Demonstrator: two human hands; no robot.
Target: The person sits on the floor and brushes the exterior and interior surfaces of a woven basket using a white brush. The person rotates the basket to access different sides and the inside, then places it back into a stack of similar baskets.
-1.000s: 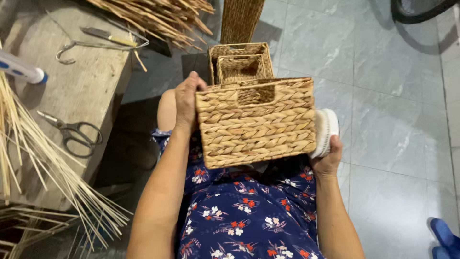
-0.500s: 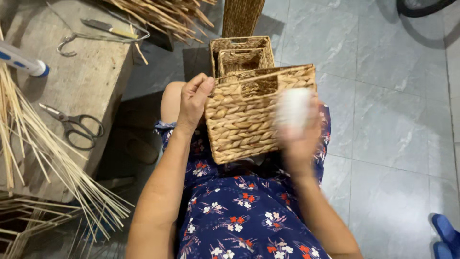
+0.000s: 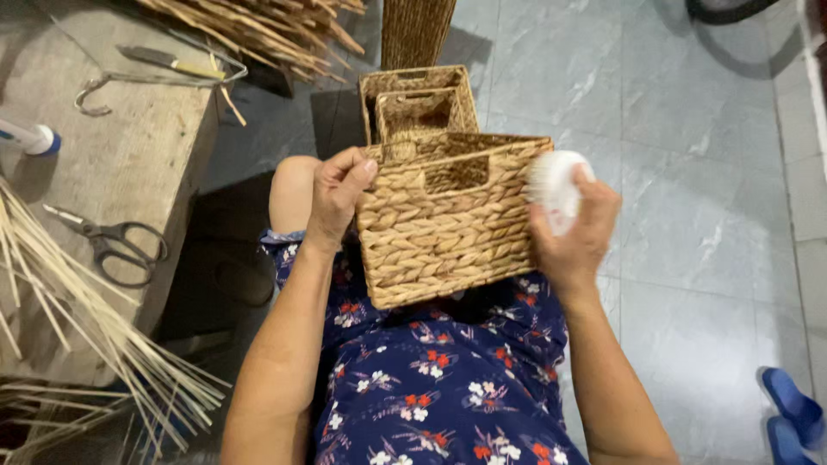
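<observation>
On my lap, over my dark blue dress with red and white flowers (image 3: pixel 431 387), sat the rectangular woven basket of tan plaited straw (image 3: pixel 448 228), tilted a little, its cut-out handle slot facing me. My left hand (image 3: pixel 338 196) was clenched on the basket's left upper corner, thumb on the front wall and fingers curled over the rim. My right hand (image 3: pixel 575 232) had its grip closed around a round white brush with pale bristles (image 3: pixel 551 185), pressed against the basket's right end near the top edge. Just beyond the basket, on the grey tiled floor (image 3: pixel 689 172), stood a larger open straw basket with a smaller one nested inside it (image 3: pixel 418 108), and behind those rose a tall woven column of the same straw (image 3: pixel 418 30). To my left was the worn wooden bench (image 3: pixel 129 164); on it lay a pair of black-handled scissors (image 3: pixel 112 241), a knife with a yellow handle (image 3: pixel 168 60) beside a bent metal hook (image 3: pixel 95 90), and a white tube with a blue cap (image 3: pixel 30 138) at the edge. A sheaf of thin pale reeds (image 3: pixel 77 319) fanned across the bench's near corner, and a bundle of brown dried stalks (image 3: pixel 258 26) lay at its far end. Blue sandals (image 3: pixel 792 413) showed at the lower right on the floor.
</observation>
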